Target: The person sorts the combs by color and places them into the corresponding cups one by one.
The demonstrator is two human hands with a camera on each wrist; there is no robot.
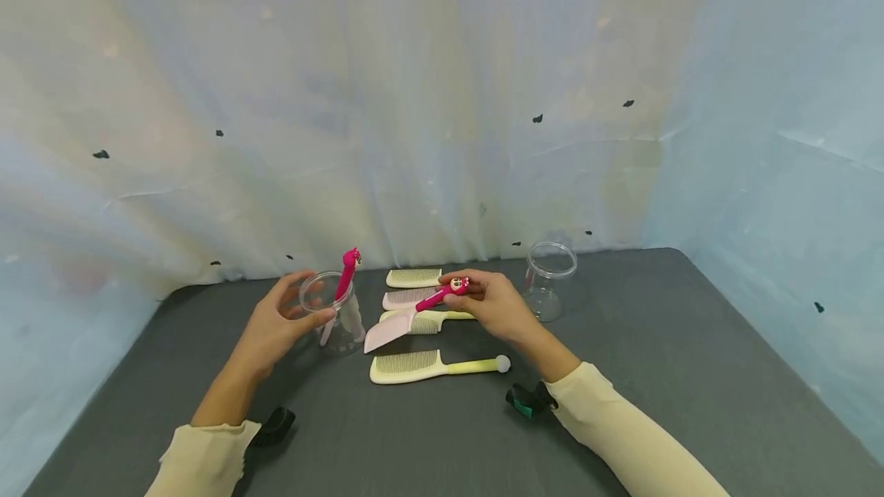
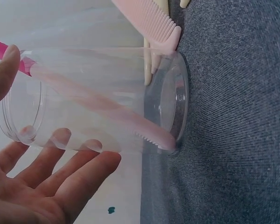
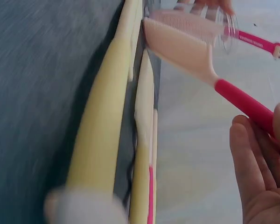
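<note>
My left hand point(image 1: 272, 332) holds a clear plastic jar point(image 1: 343, 345) upright on the table, fingers along one side and thumb near the rim. A pink comb with a magenta handle point(image 1: 344, 281) leans inside it, teeth end down, its character-topped handle sticking out of the mouth. With thumb and fingers, my right hand point(image 1: 500, 311) pinches the magenta handle of another pink comb point(image 1: 389, 330). That comb slants down to the left, its head beside the jar. In the right wrist view, its teeth point(image 3: 179, 35) face the jar.
Behind and below the held comb lie a cream comb point(image 1: 413, 278), a pink comb point(image 1: 406, 298) and a yellow-handled comb point(image 1: 424, 326). Nearer is another cream comb point(image 1: 407, 366) with a white ball end. A second clear jar point(image 1: 543, 307) stands at the right, before the draped cloth point(image 1: 442, 136).
</note>
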